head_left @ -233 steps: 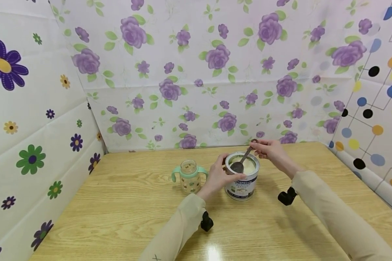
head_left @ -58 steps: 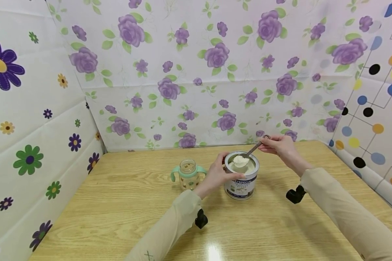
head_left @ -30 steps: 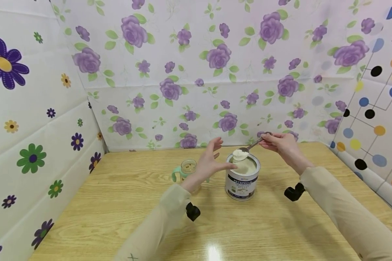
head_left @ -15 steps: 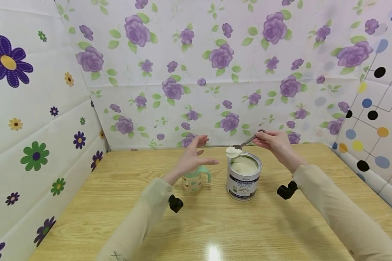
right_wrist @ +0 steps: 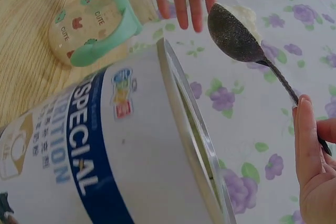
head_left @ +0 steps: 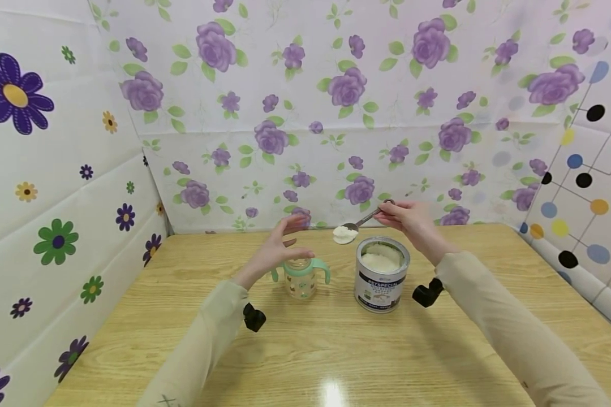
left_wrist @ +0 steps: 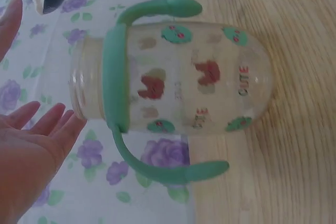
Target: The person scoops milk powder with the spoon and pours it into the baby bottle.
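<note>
My right hand pinches the handle end of a dark metal spoon. White powder is heaped in the spoon's bowl, which hovers between the can and the bottle, above both rims. A lidless white can with a dark blue band stands below it, pale powder inside. My left hand is at the neck of a clear baby bottle with green handles, thumb and fingers spread. The left wrist view shows the fingers apart from the bottle's mouth or barely beside it. The bottle stands upright, lidless.
Both bottle and can stand on a light wooden table. Behind it hangs a cloth with purple flowers, and patterned cloths hang on the left and right. A black wrist camera is worn on the left wrist, another on the right.
The spoon was in the can, then came up loaded with powder and moved left past the can's rim. My left hand let go of the can and moved left to the bottle.
</note>
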Demonstrator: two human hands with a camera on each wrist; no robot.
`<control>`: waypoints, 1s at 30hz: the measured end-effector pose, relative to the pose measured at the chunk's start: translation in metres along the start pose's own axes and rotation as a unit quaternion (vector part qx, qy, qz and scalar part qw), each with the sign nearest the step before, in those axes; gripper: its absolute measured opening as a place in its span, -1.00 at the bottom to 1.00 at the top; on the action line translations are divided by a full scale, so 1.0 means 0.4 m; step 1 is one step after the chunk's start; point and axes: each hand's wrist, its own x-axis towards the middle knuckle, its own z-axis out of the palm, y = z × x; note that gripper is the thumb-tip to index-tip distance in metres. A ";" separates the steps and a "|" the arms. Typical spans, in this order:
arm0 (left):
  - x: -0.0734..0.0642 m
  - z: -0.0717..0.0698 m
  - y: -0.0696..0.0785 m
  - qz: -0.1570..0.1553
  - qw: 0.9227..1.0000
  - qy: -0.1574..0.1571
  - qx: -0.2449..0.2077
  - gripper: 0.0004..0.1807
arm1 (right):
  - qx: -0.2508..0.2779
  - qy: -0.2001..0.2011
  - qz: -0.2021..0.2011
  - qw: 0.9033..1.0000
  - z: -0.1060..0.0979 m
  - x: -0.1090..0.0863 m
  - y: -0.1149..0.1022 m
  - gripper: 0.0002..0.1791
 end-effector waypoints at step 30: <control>-0.071 -0.039 -0.038 -0.047 0.994 -0.076 0.066 -0.21 | -0.004 0.010 0.027 1.000 0.113 0.027 0.051 -0.87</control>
